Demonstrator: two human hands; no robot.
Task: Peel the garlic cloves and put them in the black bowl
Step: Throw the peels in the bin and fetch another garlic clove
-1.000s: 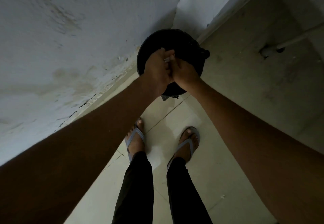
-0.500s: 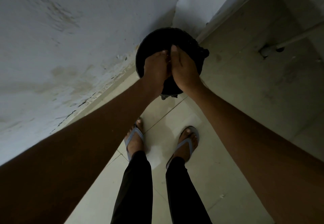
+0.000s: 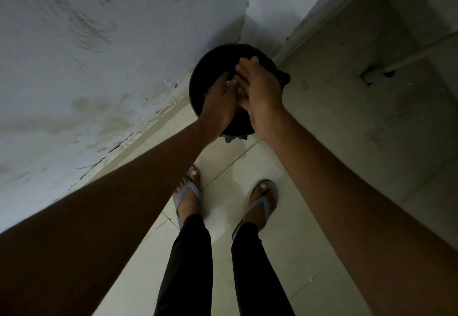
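Both hands, left hand point(image 3: 220, 97) and right hand point(image 3: 260, 92), press together directly above the black bowl point(image 3: 205, 73); whether either grip holds garlic, I cannot tell.

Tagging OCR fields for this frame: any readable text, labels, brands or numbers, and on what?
None readable in the head view.
Black container under the left hand and right hand: no label shows.
Flip-flops, wall, floor tiles: only stains and cracks, no print.
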